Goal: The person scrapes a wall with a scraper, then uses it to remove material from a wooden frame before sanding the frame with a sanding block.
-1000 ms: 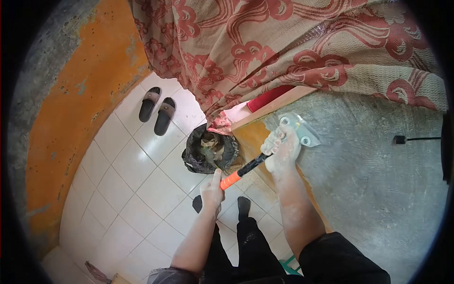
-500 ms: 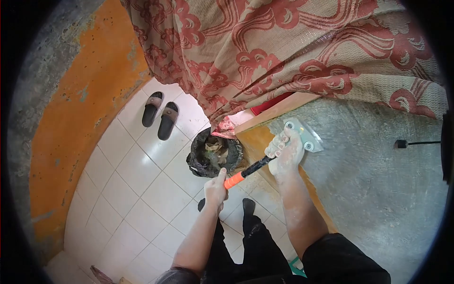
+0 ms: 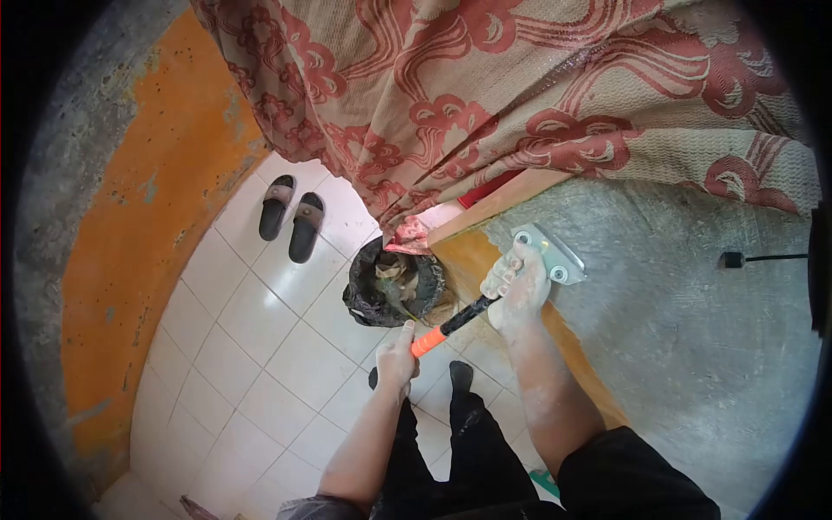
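- The right hand [image 3: 518, 290], white with dust, has its fingers curled tight round the upper end of the scraper [image 3: 485, 299], just below the metal blade [image 3: 548, 252], which lies flat against the grey wall [image 3: 693, 303] beyond the fingertips.
- The left hand [image 3: 397, 360] is wrapped round the orange grip at the handle's lower end, thumb lying along it; black handle shows between the two fists.
- Compared with a second ago, the blade sits a touch lower and nearer the wooden door frame [image 3: 494, 204], and the left hand has slid down, so its thumb no longer sticks up. From here that looks like one short stroke down the wall, the work carrying on rather than finishing.
- A strip of orange paint [image 3: 485, 260] remains just to the thumb side of the right hand, between the blade and the frame edge.
- Below the left fingers, on the white tiled floor [image 3: 260, 338], stands a black bucket [image 3: 390, 282] with rubbish in it, near the person's feet.
- Farther off past the bucket lies a pair of sandals [image 3: 290, 212], and a red-patterned curtain [image 3: 485, 95] hangs above both hands.
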Tool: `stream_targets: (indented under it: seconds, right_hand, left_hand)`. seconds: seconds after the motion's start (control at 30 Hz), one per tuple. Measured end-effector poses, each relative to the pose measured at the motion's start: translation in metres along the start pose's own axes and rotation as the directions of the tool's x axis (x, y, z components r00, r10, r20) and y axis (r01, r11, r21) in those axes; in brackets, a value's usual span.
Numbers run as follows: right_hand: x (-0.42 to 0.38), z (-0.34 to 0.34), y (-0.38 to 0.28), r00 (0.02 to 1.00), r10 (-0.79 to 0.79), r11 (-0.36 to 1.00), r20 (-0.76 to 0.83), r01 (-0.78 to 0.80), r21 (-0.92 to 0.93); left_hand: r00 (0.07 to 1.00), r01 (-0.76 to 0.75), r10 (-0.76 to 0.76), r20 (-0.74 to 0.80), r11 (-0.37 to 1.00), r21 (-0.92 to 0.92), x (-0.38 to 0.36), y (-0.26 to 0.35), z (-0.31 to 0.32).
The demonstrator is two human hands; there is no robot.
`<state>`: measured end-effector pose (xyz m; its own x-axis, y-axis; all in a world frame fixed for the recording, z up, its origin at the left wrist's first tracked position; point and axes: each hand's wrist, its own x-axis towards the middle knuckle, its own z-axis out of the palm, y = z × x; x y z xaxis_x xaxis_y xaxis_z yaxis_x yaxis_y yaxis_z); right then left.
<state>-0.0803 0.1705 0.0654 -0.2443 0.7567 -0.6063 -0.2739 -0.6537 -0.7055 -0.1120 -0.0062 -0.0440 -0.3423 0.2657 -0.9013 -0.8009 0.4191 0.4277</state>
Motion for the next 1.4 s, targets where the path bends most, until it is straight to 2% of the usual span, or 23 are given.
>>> stream_targets:
  seconds: [0.1,0.13,0.27,0.37,0.4,0.43,0.5,0.53,0.57,0.63,0.67,0.7,0.77,0.83,0.87,0.97,1.0,1.1,1.13,1.23,1.27,1.37,1.4]
  right_hand:
    - [0.002,0.002,-0.002,1.0,0.001,1.0,0.002,-0.001,0.018]
    - [0.002,0.003,-0.003,1.0,-0.008,0.999,0.009,0.008,0.036]
    - [0.001,-0.002,-0.001,1.0,0.014,1.0,-0.003,-0.014,0.002]
    - [-0.005,0.007,-0.011,0.999,-0.01,1.0,0.038,0.009,0.016]
    - [-0.006,0.011,-0.012,0.998,-0.036,0.999,0.044,0.035,0.028]
    - [-0.007,0.016,-0.015,0.996,-0.066,0.997,0.06,0.064,0.041]
    - [-0.001,0.004,-0.009,0.999,-0.008,1.0,0.039,0.008,-0.002]
    - [0.0,-0.001,-0.007,1.0,0.026,0.999,0.0,-0.026,-0.024]
    - [0.001,-0.005,-0.004,0.997,0.065,0.997,-0.041,-0.067,-0.045]
    - [-0.003,0.011,-0.013,0.998,0.004,1.0,0.066,-0.004,0.003]
    - [-0.005,0.013,-0.017,0.993,-0.033,0.999,0.109,0.029,0.033]
    - [-0.006,0.008,-0.015,0.996,-0.02,0.999,0.081,0.018,0.032]
    - [-0.002,0.001,-0.009,0.999,-0.001,1.0,0.051,-0.001,0.027]
    - [-0.002,-0.005,-0.008,0.999,0.014,1.0,0.034,-0.015,0.009]
    - [-0.001,-0.008,-0.009,0.999,0.006,1.0,0.051,-0.006,-0.001]
    - [-0.009,0.007,-0.014,0.998,-0.031,1.0,0.047,0.031,-0.004]
    - [-0.01,0.011,-0.015,0.998,-0.037,0.999,0.045,0.036,0.009]
    - [-0.006,-0.003,-0.009,0.999,0.026,0.999,-0.031,-0.027,-0.025]
    - [-0.005,-0.007,-0.007,0.996,0.06,0.997,-0.071,-0.064,-0.044]
    - [-0.005,-0.002,-0.015,0.995,0.015,0.999,0.094,-0.01,-0.049]
    - [-0.007,0.008,-0.018,0.995,-0.002,1.0,0.096,0.002,0.005]
    - [-0.006,0.006,-0.016,0.993,-0.017,1.0,0.115,0.017,-0.004]
    - [-0.005,0.002,-0.015,0.996,0.007,1.0,0.084,-0.005,-0.019]
  left_hand:
    - [0.993,-0.117,0.114,-0.027,0.987,-0.108,0.01,0.007,0.005]
    - [0.993,-0.104,0.11,0.029,0.981,-0.163,0.014,0.008,0.002]
    - [1.0,0.003,-0.002,0.011,0.997,-0.08,0.008,-0.012,0.003]
    - [0.987,-0.161,0.162,-0.003,0.981,-0.106,0.008,0.011,0.008]
    - [0.989,-0.139,0.144,0.02,0.976,-0.17,0.005,0.022,0.008]
    - [0.988,-0.147,0.151,0.017,0.98,-0.134,0.005,0.018,0.008]
    - [0.986,-0.167,0.168,0.003,0.983,-0.076,0.003,0.003,0.006]
    - [1.0,-0.012,0.012,-0.011,0.997,-0.073,0.0,-0.002,0.004]
    - [0.999,-0.049,0.048,-0.011,0.997,-0.066,0.002,-0.005,0.002]
    - [0.994,-0.107,0.106,-0.015,0.993,-0.05,-0.006,0.011,0.006]
    - [0.989,-0.148,0.15,0.001,0.979,-0.137,0.004,0.012,0.006]
    - [0.99,-0.122,0.134,0.047,0.974,-0.191,-0.001,0.021,0.006]
    - [0.993,-0.11,0.113,0.032,0.991,-0.073,0.001,0.006,0.004]
    - [1.0,-0.015,0.015,-0.007,0.999,0.039,-0.01,-0.005,0.007]
    - [0.999,0.008,-0.008,0.033,1.0,0.005,-0.012,-0.008,0.007]
    - [0.989,-0.128,0.135,0.057,0.984,-0.121,0.001,0.01,0.006]
    - [0.991,-0.107,0.118,0.068,0.983,-0.149,-0.002,0.017,0.006]
    - [0.998,-0.066,0.067,0.017,0.997,-0.034,0.004,-0.023,0.002]
    - [1.0,-0.007,0.007,0.002,1.0,0.021,-0.008,-0.024,0.004]
    - [0.998,-0.053,0.055,0.04,0.998,-0.046,-0.011,-0.003,0.008]
    - [0.993,-0.11,0.114,0.044,0.991,-0.077,-0.004,0.003,0.007]
    - [0.991,-0.125,0.127,0.03,0.99,-0.066,-0.01,0.009,0.006]
    - [1.0,-0.027,0.027,0.012,0.999,-0.032,-0.012,-0.002,0.006]
